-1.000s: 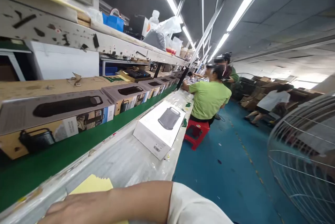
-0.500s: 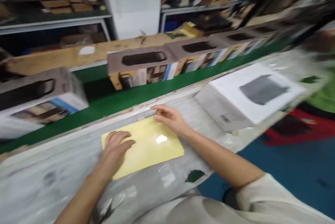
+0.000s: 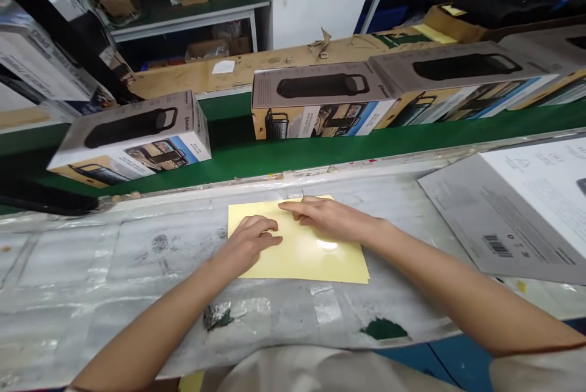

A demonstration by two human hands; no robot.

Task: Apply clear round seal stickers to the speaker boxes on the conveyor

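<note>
A glossy yellow sheet (image 3: 297, 261) lies flat on the padded worktop, with a second yellow edge showing under its lower right corner. My left hand (image 3: 249, 242) rests on its left part, fingers slightly bent and thumb held apart. Near the upper edge, my right hand (image 3: 327, 216) touches the same sheet with its index finger stretched out to the left and the other fingers bent beneath. Nothing can be seen gripped in either hand, though the right palm is hidden.
A large white-and-grey box (image 3: 494, 233) stands at the right of the worktop (image 3: 151, 294). Beyond the ledge, printed cartons (image 3: 320, 93) line a green conveyor belt (image 3: 229, 141), another carton (image 3: 137, 135) at left. A dark post (image 3: 68, 32) rises at far left.
The view has swung right and steadied. My right hand has its index finger laid more flatly along the sheet's top. My left hand has stayed on the sheet's left part.
</note>
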